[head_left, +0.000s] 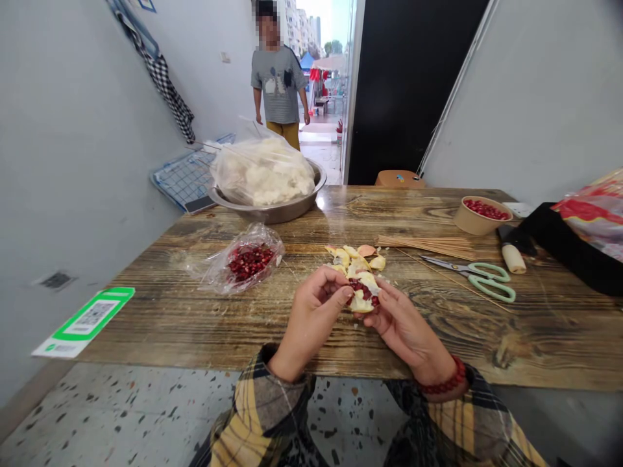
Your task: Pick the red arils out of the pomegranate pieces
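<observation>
Head view: left hand (pixel 311 314) and right hand (pixel 406 327) pinch one pomegranate piece (pixel 363 295) above the wooden table's (pixel 195 318) near edge. Peel scraps (pixel 353 256) lie mid-table. A person (pixel 279 84) stands beyond its far end, between grey walls (pixel 73 162).

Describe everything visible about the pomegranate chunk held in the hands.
The pomegranate chunk is a broken piece of pale yellow-white rind and pith, with dark red seeds exposed on top. It is held over the wooden table, pinched between the left hand and the right hand, whose fingertips rest at the seeds. Peel scraps lie on the table just behind it.
</observation>
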Motion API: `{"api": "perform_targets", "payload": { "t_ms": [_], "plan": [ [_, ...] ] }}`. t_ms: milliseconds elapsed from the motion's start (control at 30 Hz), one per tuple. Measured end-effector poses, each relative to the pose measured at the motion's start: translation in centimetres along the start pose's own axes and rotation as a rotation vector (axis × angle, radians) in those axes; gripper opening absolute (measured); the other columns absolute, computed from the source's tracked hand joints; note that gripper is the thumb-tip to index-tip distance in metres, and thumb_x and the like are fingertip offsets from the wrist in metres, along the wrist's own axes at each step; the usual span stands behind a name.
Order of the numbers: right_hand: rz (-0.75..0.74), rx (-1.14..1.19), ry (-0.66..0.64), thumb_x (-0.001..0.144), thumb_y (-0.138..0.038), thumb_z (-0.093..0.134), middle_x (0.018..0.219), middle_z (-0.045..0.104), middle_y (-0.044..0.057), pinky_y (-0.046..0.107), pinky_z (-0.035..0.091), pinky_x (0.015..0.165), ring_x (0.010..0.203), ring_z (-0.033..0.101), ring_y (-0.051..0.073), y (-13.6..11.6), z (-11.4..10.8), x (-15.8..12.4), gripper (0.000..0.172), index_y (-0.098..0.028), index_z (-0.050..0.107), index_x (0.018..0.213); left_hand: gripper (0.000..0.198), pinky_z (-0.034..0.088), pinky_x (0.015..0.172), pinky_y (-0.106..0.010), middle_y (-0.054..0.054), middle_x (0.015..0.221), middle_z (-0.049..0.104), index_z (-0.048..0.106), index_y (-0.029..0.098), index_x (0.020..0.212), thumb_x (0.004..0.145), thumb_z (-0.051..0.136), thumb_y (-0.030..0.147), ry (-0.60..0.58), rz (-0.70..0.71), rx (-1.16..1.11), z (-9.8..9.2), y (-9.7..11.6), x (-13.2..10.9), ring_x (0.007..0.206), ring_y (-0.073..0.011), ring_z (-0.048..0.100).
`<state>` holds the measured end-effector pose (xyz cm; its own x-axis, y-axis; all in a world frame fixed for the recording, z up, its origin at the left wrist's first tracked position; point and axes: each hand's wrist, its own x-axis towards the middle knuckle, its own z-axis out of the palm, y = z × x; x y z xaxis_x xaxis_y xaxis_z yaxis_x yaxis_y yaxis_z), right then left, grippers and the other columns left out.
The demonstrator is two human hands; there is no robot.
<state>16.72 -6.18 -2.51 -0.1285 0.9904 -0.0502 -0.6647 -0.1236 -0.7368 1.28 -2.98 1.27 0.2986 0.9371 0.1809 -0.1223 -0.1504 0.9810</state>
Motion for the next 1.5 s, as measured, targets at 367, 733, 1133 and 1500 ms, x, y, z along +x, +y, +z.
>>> {"api": "perform_targets", "payload": {
  "t_ms": [367,733,1133,1500],
  "plan": [
    [-0.026,0.024,0.053,0.078,-0.03,0.073,0.099,0.074,0.005,0.017,0.058,0.057,0.072,0.071,0.014,-0.1,0.0,0.1,0.032,-0.021,0.067,0.109,0.019,0.037,0.05,-0.017,0.002,0.071,0.056,0.056,0.015,0.078,0.076,0.069,0.029,0.063,-0.171,-0.335,0.1,0.3,0.1,0.055,-0.0052,0.048],
    [-0.056,0.065,0.13,0.079,-0.026,0.072,0.098,0.074,0.004,0.016,0.059,0.063,0.073,0.07,0.01,-0.1,-0.3,0.4,0.026,-0.019,0.069,0.105,0.014,0.047,0.056,-0.017,-0.001,0.078,0.06,0.059,0.013,0.085,0.077,0.067,0.02,0.099,-0.417,-0.746,1.0,-1.5,0.5,0.062,-0.007,0.058],
    [-0.06,-0.014,0.113,0.08,-0.027,0.07,0.105,0.071,0.003,0.017,0.054,0.058,0.079,0.067,0.012,-0.2,0.1,0.1,0.031,-0.024,0.067,0.111,0.03,0.029,0.042,-0.013,0.002,0.068,0.055,0.054,0.015,0.082,0.073,0.073,0.037,0.048,-0.451,-0.528,0.9,-1.3,0.0,0.052,-0.0035,0.047],
    [-0.064,0.004,0.081,0.084,-0.028,0.063,0.097,0.071,0.002,0.019,0.048,0.052,0.07,0.062,0.011,0.0,0.2,0.1,0.035,-0.026,0.064,0.119,0.04,0.016,0.038,-0.014,0.005,0.066,0.05,0.051,0.016,0.082,0.068,0.074,0.046,-0.015,-0.413,-0.405,0.8,-1.0,-0.2,0.045,-0.0011,0.038]
  ]
}}
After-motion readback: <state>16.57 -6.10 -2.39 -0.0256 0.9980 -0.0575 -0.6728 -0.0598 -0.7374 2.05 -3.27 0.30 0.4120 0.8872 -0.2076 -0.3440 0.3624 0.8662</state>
